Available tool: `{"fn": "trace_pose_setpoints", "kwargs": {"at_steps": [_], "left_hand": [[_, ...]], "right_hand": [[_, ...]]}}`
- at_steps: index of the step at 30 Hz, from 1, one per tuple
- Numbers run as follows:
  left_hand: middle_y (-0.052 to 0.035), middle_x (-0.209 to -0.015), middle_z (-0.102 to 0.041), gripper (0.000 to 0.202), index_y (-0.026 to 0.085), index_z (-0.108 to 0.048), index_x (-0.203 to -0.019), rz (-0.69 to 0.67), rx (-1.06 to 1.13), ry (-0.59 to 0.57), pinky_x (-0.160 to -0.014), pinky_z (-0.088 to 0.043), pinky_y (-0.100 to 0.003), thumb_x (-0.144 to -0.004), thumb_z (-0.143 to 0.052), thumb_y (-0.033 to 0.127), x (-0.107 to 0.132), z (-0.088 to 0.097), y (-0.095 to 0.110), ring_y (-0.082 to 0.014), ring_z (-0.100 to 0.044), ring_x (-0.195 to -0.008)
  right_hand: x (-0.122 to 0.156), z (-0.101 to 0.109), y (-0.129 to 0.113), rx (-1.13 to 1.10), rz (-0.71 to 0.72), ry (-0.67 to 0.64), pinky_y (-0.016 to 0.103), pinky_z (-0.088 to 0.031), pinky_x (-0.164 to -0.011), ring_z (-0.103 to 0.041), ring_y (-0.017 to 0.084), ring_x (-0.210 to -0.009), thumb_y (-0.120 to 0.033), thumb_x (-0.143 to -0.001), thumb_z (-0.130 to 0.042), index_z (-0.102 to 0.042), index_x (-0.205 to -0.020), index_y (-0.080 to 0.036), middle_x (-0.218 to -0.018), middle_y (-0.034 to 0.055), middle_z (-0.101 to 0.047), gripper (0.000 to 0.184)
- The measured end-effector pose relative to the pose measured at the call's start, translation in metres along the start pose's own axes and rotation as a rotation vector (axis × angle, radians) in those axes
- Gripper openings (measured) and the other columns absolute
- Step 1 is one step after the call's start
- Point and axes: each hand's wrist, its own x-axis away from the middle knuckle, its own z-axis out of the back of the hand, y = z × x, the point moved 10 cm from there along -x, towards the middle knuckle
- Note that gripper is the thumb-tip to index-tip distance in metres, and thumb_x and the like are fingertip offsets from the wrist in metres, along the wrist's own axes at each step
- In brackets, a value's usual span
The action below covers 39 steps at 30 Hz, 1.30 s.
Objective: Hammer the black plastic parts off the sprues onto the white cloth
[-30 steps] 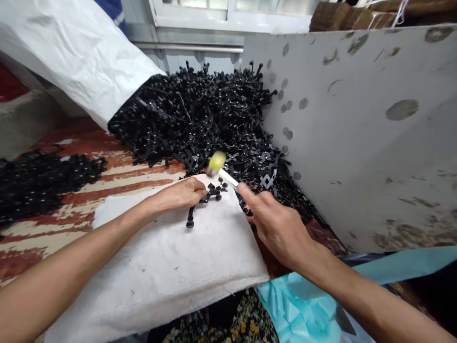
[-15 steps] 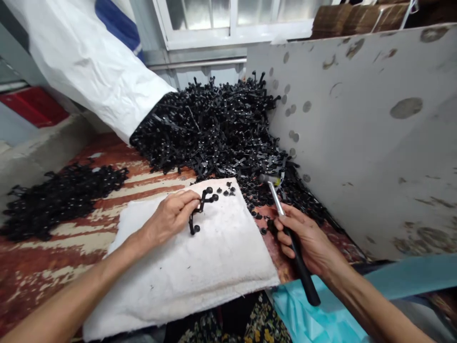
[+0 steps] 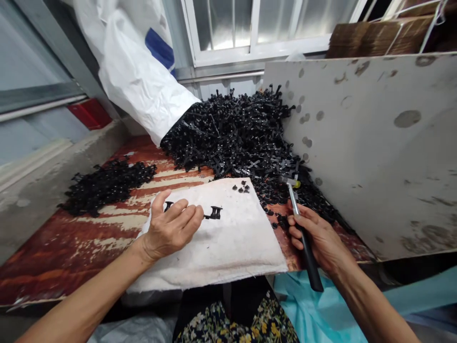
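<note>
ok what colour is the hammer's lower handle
The hammer's lower handle is black, best seen in the head view.

I've got a white-framed window at top center, tied brown stack upper right, spotted grey panel filling the right, red box upper left, teal sheeting lower right.

- The left forearm, bare, reached in from the lower left, slanting up to a wrist in line with it.
- The left hand showed its back; three fingers bent together in a grip, while the leftmost digit stood up, apart from them.
- The right forearm, also bare, slanted in from the lower right.
- The right hand was curled in a closed grip, fingertips pointing leftward.
- The hands were well apart.
</note>
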Motion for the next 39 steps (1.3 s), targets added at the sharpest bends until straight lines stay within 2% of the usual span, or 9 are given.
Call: {"fn": "trace_pose_setpoints", "kwargs": {"at_steps": [5,8,12,14,16,22,25,34,39], "left_hand": [[0.0005,-0.071,-0.070,0.014,0.019,-0.066,-0.087,-0.007,-0.053,-0.002,-0.103,-0.036,-0.048,-0.083,-0.060,0.007,0.014,0.008,-0.003,-0.0160,-0.062,-0.075],[0.0013,-0.069,-0.067,0.012,0.021,-0.063,-0.085,0.086,-0.137,-0.057,-0.098,-0.038,-0.047,-0.084,-0.058,0.011,0.029,0.004,-0.046,-0.0169,-0.060,-0.076],[-0.0147,-0.101,-0.067,0.024,0.013,-0.058,-0.104,0.784,-0.305,-0.152,-0.090,-0.039,-0.064,-0.088,-0.050,0.030,0.067,0.006,-0.170,-0.0343,-0.055,-0.104],[-0.0222,-0.131,-0.054,0.046,0.010,-0.048,-0.123,1.013,-0.279,-0.134,-0.089,-0.039,-0.068,-0.086,-0.050,0.038,0.077,0.004,-0.194,-0.0453,-0.046,-0.120],[-0.0223,-0.138,-0.048,0.049,0.011,-0.044,-0.128,0.989,-0.159,-0.181,-0.093,-0.040,-0.062,-0.088,-0.047,0.039,0.063,-0.019,-0.181,-0.0443,-0.044,-0.124],[-0.0158,-0.130,-0.056,0.036,0.017,-0.052,-0.125,0.542,0.419,-0.416,-0.101,-0.041,-0.046,-0.093,-0.042,0.030,-0.018,-0.135,-0.035,-0.0297,-0.048,-0.122],[-0.0154,-0.135,-0.053,0.037,0.019,-0.054,-0.127,0.415,0.561,-0.481,-0.097,-0.042,-0.048,-0.094,-0.043,0.030,-0.048,-0.170,0.008,-0.0305,-0.047,-0.124],[-0.0081,-0.085,-0.065,0.027,0.019,-0.062,-0.081,0.298,0.494,-0.492,-0.076,-0.047,-0.037,-0.095,-0.039,0.024,-0.049,-0.158,0.010,-0.0230,-0.060,-0.082],[-0.0168,-0.124,-0.061,0.025,0.016,-0.064,-0.108,0.201,0.324,-0.413,-0.090,-0.047,-0.042,-0.087,-0.050,0.020,-0.092,-0.160,0.008,-0.0300,-0.055,-0.116]], "right_hand": [[-0.003,-0.002,0.000,-0.028,0.013,-0.055,0.015,-0.038,-0.031,-0.048,0.007,-0.042,-0.021,-0.058,-0.087,-0.058,-0.093,-0.022,-0.061,-0.0059,-0.061,0.044],[-0.005,-0.003,0.000,-0.056,0.023,-0.090,0.015,-0.040,-0.032,-0.049,0.007,-0.044,-0.020,-0.059,-0.086,-0.058,-0.090,-0.022,-0.062,-0.0059,-0.061,0.043],[-0.007,-0.006,-0.001,-0.113,0.034,-0.149,0.014,-0.041,-0.034,-0.049,0.006,-0.045,-0.019,-0.059,-0.085,-0.058,-0.091,-0.020,-0.065,-0.0051,-0.062,0.042],[-0.008,-0.006,-0.002,-0.142,0.036,-0.179,0.013,-0.040,-0.034,-0.049,0.006,-0.046,-0.018,-0.061,-0.084,-0.058,-0.090,-0.020,-0.066,-0.0047,-0.063,0.039],[-0.009,-0.007,-0.003,-0.168,0.038,-0.205,0.013,-0.039,-0.034,-0.049,0.006,-0.046,-0.016,-0.064,-0.082,-0.058,-0.089,-0.019,-0.066,-0.0046,-0.062,0.035],[-0.011,-0.009,-0.004,-0.198,0.028,-0.245,0.014,-0.040,-0.036,-0.051,0.007,-0.047,-0.014,-0.069,-0.078,-0.057,-0.087,-0.019,-0.066,-0.0043,-0.062,0.029],[-0.011,-0.008,-0.003,-0.206,0.027,-0.244,0.014,-0.039,-0.035,-0.050,0.007,-0.047,-0.014,-0.069,-0.078,-0.057,-0.091,-0.018,-0.066,-0.0038,-0.062,0.030],[-0.008,-0.011,-0.005,-0.308,0.058,-0.273,0.013,-0.037,-0.034,-0.050,0.006,-0.045,-0.017,-0.069,-0.080,-0.056,-0.089,-0.019,-0.066,-0.0053,-0.062,0.032],[0.000,-0.010,-0.007,-0.379,0.110,-0.265,0.013,-0.039,-0.034,-0.046,0.004,-0.042,-0.020,-0.071,-0.078,-0.057,-0.102,-0.023,-0.067,-0.0084,-0.062,0.038]]}}
